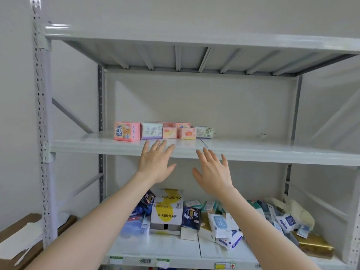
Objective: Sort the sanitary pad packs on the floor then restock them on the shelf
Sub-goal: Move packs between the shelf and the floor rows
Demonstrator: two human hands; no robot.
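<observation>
Empty hands (pixel 155 162) (pixel 213 170) before shelf (pixel 253 151) holding packs (pixel 155 131).

Both forearms are bare to the frame's lower edge, with no sleeve showing. The left hand (pixel 155 164) and right hand (pixel 213 172) wear nothing: fingers slim, nails short and plain.
</observation>
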